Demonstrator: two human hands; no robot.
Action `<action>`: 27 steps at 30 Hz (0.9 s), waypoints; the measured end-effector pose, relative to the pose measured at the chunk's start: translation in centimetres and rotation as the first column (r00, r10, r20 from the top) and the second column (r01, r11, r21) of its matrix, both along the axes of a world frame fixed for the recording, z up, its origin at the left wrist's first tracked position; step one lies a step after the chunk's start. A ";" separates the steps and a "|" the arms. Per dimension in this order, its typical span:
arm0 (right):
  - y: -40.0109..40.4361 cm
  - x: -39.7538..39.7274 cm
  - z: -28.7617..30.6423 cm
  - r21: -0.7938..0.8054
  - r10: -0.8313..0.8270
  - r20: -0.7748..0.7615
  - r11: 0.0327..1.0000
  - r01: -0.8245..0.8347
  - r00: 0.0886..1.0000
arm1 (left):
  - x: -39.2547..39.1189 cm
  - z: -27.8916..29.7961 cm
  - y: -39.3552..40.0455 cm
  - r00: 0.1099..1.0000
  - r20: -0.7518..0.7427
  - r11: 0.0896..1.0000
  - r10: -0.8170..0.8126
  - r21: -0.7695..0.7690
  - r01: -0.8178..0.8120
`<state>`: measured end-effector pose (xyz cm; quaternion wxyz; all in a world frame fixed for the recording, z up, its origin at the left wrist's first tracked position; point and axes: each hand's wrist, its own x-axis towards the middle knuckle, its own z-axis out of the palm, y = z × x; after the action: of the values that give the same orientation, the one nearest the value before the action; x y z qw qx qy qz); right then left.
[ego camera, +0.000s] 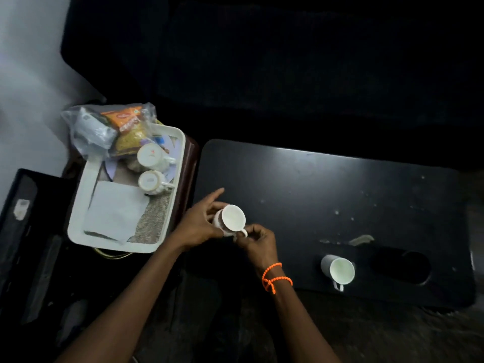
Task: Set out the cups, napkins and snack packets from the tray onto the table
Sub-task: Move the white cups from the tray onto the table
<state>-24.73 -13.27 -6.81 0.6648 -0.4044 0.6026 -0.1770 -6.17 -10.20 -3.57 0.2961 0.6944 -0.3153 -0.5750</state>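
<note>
A white cup [233, 218] is held over the left end of the black table [327, 195]. My left hand [199, 225] wraps its body, and my right hand [258, 241] pinches its handle. Another white cup [340, 270] stands on the table near the front edge. In the white tray [78, 218] to the left, two cups [152, 155] [150, 181] lie overturned, white napkins [115, 210] sit at the front, and snack packets [129, 132] in a clear plastic bag rest at the tray's far end.
The tray rests on a dark brown stand beside the table. A dark oval recess [400, 265] is cut into the table's front right. Pale smears [361, 239] mark the tabletop. A black case [26, 231] lies at far left.
</note>
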 end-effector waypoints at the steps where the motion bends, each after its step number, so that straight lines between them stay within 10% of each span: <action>1: 0.1 -1.2 -0.3 -0.006 -0.023 -0.026 1.000 0.023 0.999 | -1.2 -0.2 -0.8 0.997 0.030 0.997 -0.070 -0.021 0.071; 14: 3.2 -13.6 -2.9 -0.095 -0.172 -0.343 0.984 0.148 0.924 | -14.6 -5.6 -5.2 0.775 0.236 0.789 -0.587 -0.049 0.612; 27: 5.3 -13.8 -5.2 0.002 -0.147 -0.412 0.987 0.162 0.899 | -16.0 -8.5 -3.9 0.713 0.261 0.748 -0.651 0.060 0.661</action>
<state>-38.56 -7.95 -11.99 0.5147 -0.3712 0.7619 -0.1294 -22.20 -14.12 -12.04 0.0408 0.6021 -0.5884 -0.5382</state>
